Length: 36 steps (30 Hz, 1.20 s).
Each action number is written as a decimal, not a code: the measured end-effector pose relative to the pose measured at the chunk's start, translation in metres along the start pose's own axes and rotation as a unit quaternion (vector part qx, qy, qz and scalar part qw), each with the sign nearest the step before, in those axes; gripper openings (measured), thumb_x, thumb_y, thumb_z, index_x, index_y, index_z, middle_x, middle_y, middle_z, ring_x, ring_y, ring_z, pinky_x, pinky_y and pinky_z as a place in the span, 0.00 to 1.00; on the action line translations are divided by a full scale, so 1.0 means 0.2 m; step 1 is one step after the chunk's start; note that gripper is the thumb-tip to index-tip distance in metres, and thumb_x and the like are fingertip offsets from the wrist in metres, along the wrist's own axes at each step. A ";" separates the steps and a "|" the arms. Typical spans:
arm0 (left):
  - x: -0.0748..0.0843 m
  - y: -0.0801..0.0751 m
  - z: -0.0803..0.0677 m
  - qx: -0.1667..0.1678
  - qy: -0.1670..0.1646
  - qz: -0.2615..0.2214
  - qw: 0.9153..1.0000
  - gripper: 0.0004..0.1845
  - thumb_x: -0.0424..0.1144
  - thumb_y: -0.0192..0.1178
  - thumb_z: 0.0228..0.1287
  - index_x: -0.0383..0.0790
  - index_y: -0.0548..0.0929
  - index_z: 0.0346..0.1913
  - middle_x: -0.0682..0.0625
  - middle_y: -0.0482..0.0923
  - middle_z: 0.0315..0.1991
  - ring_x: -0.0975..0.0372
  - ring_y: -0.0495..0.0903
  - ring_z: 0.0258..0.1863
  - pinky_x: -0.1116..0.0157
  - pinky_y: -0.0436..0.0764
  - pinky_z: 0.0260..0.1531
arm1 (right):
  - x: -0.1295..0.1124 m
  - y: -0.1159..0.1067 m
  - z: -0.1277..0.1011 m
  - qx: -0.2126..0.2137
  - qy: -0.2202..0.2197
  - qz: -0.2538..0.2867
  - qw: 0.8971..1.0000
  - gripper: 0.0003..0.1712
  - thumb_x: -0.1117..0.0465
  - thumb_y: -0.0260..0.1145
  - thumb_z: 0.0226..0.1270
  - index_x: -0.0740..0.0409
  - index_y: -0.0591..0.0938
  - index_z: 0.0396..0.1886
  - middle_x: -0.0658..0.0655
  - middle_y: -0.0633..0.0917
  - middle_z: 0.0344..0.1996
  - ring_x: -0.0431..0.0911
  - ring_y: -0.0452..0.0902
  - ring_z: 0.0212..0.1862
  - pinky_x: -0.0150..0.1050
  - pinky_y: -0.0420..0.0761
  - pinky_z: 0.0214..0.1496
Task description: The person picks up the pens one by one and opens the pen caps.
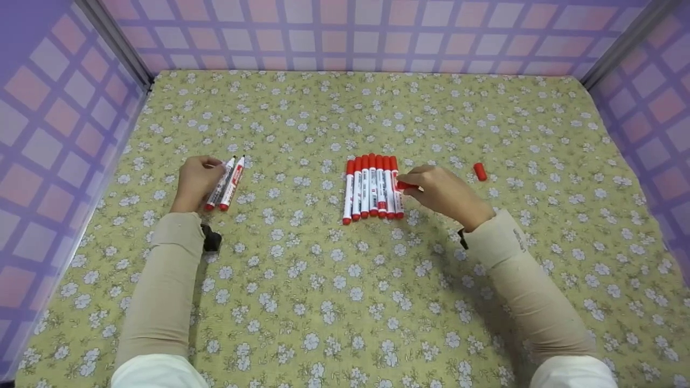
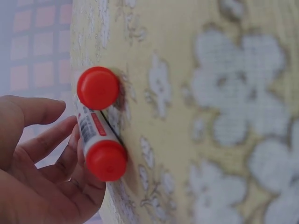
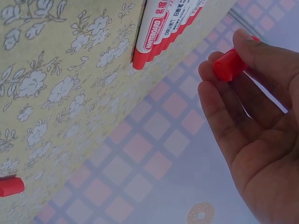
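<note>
My right hand point(image 1: 443, 194) pinches a red marker cap point(image 3: 230, 65) between thumb and fingertips, raised above the right end of a row of several capped whiteboard markers point(image 1: 373, 186). These lie side by side, white with red caps and red ends. My left hand point(image 1: 195, 180) is beside two uncapped markers point(image 1: 233, 183), whose dark tips point away from me. In the left wrist view its fingers are relaxed and bent next to the nearer marker point(image 2: 106, 160); whether they touch it is hard to tell.
A loose red cap point(image 1: 480, 171) lies on the cloth to the right of my right hand. Yellow flowered cloth point(image 1: 323, 302) covers the table. Checked purple and pink walls point(image 1: 345, 37) stand at the back and both sides.
</note>
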<state>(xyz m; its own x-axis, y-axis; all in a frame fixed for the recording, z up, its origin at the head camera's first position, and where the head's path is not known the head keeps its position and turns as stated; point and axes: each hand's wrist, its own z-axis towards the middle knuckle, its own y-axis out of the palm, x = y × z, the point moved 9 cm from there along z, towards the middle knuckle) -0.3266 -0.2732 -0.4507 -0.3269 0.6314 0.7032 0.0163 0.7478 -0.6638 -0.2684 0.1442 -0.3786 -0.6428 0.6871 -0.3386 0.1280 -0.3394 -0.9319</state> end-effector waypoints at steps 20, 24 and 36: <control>0.23 0.12 -0.06 -0.024 0.092 -0.021 0.995 0.20 0.40 0.48 0.72 0.33 0.77 0.59 0.36 0.73 0.54 0.55 0.72 0.42 0.63 0.71 0.37 | 0.17 -0.09 -0.07 0.042 0.055 -0.029 0.997 0.19 0.66 0.63 0.67 0.68 0.80 0.56 0.66 0.81 0.43 0.54 0.82 0.39 0.44 0.83 0.38; 0.29 0.18 -0.09 -0.039 0.104 -0.026 0.993 0.20 0.40 0.48 0.72 0.34 0.76 0.60 0.38 0.73 0.53 0.60 0.69 0.34 0.66 0.69 0.31 | 0.23 -0.10 -0.09 0.042 0.076 -0.021 0.996 0.20 0.66 0.62 0.67 0.69 0.78 0.57 0.66 0.82 0.43 0.53 0.82 0.39 0.45 0.83 0.39; 0.44 0.38 -0.17 -0.094 0.148 -0.030 0.984 0.21 0.41 0.48 0.71 0.38 0.75 0.62 0.41 0.73 0.53 0.52 0.74 0.49 0.59 0.73 0.41 | 0.45 -0.15 -0.16 0.066 0.175 0.074 0.979 0.21 0.64 0.62 0.68 0.67 0.78 0.58 0.66 0.83 0.45 0.55 0.81 0.41 0.49 0.81 0.42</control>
<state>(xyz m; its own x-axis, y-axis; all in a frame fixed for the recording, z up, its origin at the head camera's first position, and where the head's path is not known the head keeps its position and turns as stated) -0.3220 -0.1538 -0.4308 -0.0439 0.5960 0.8018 0.1889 0.7930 -0.5791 -0.3066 0.2365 -0.3859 -0.3226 0.7944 -0.5146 0.0860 -0.5168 -0.8518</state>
